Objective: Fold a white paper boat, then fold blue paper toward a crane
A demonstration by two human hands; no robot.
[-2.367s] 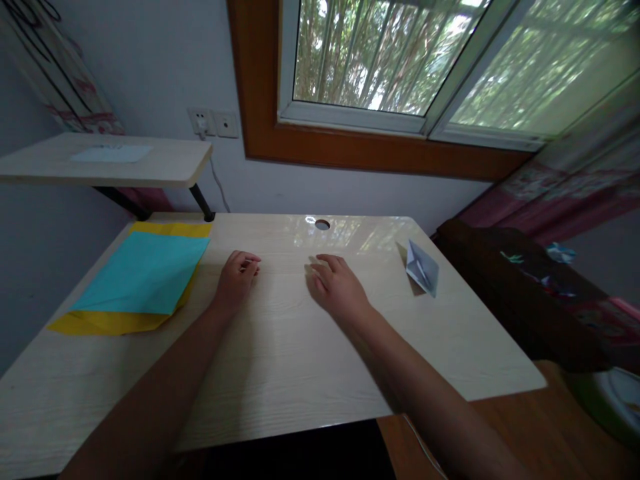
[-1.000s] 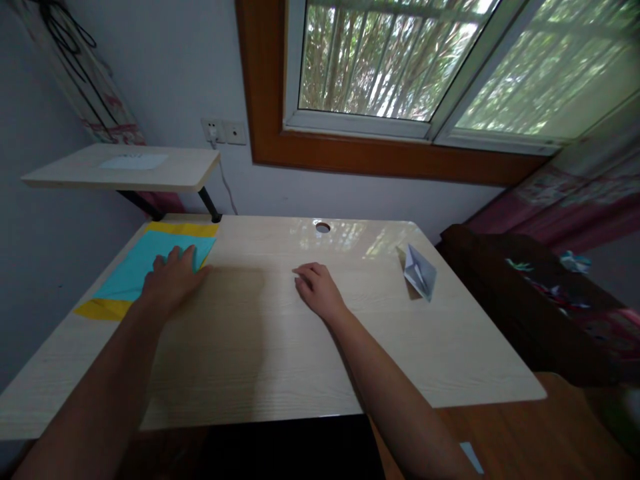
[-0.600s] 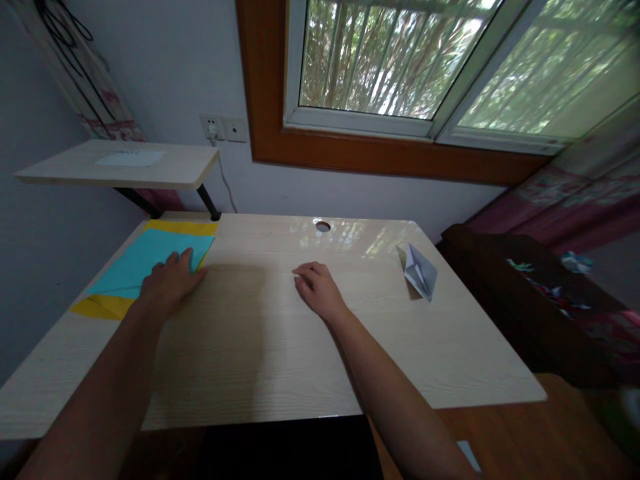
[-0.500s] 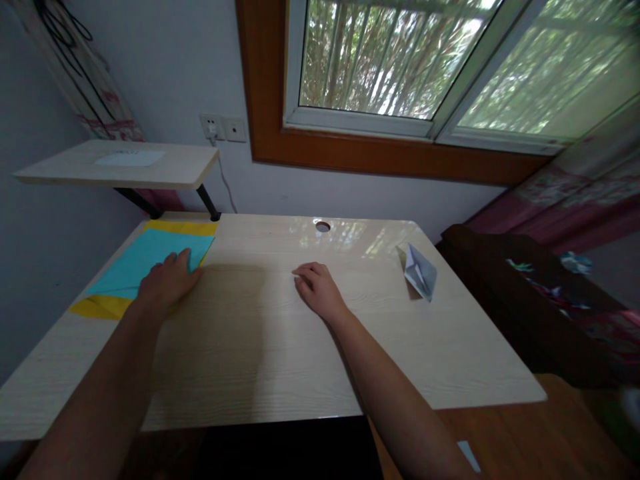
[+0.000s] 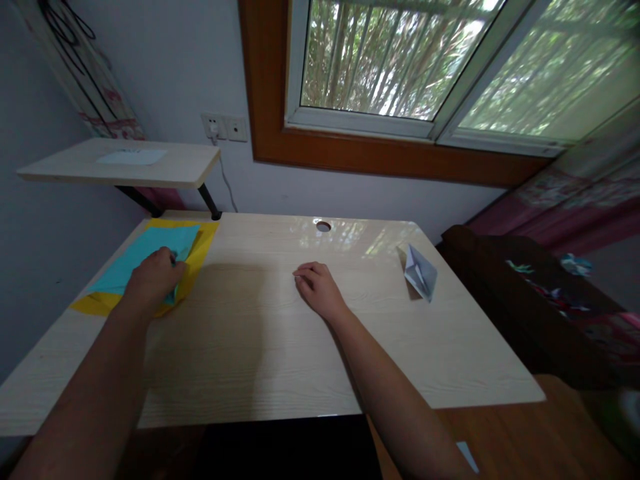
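Observation:
A cyan paper sheet (image 5: 143, 253) lies on a yellow sheet (image 5: 200, 247) at the far left of the pale wooden desk (image 5: 280, 347). My left hand (image 5: 150, 279) rests on the cyan sheet's right edge, its fingers curled around that edge, and part of the sheet is bunched under the hand. My right hand (image 5: 317, 290) lies on the bare desk near the middle, fingers loosely curled and holding nothing. A folded grey-white paper shape (image 5: 420, 272) sits apart at the far right of the desk.
A cable hole (image 5: 323, 226) is at the desk's back edge. A raised side shelf (image 5: 125, 165) with a white sheet stands at the back left. Dark furniture (image 5: 525, 300) flanks the desk on the right. Behind the desk are a wall and a window.
My left hand went from the desk's middle to the cyan sheet and curled on its edge. The cyan sheet shifted left, baring more yellow. My right hand curled its fingers and stayed put.

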